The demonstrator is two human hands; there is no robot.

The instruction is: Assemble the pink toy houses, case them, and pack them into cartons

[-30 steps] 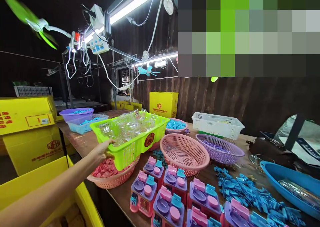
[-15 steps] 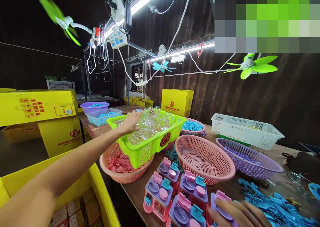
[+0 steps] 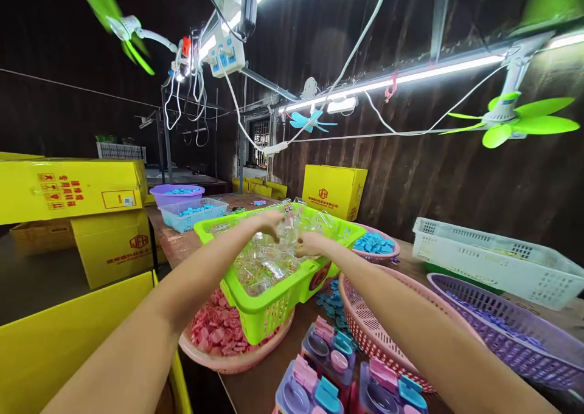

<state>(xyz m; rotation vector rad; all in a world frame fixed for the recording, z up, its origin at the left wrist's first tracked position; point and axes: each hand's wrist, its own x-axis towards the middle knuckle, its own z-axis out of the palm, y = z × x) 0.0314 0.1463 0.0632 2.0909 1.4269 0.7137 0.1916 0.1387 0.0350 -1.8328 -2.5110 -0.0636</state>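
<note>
Both hands are over the lime-green basket (image 3: pixel 269 317), which is heaped with clear plastic parts (image 3: pixel 267 265). My left hand (image 3: pixel 268 222) reaches across the heap from the left, thumb and fingers apart. My right hand (image 3: pixel 314 245) comes in from the right side, bent fingers pointing left among the clear parts, with a gap at their tips. I see nothing plainly held in either hand, and whether they touch the parts is unclear. Nearer to me stand several toys with purple tops (image 3: pixel 329 347) carrying pink and blue pieces.
Under the green basket is a pink basket (image 3: pixel 232 365) of pink pieces. On the right are another pink basket (image 3: pixel 360 323), a purple basket (image 3: pixel 506 341) and a white crate (image 3: pixel 483 262). A yellow carton (image 3: pixel 335 189) stands behind. Fans and cables hang overhead.
My right hand has left the toys at the front and moved up and left to the green basket. My left hand has shifted right over the clear parts. The view has turned slightly.
</note>
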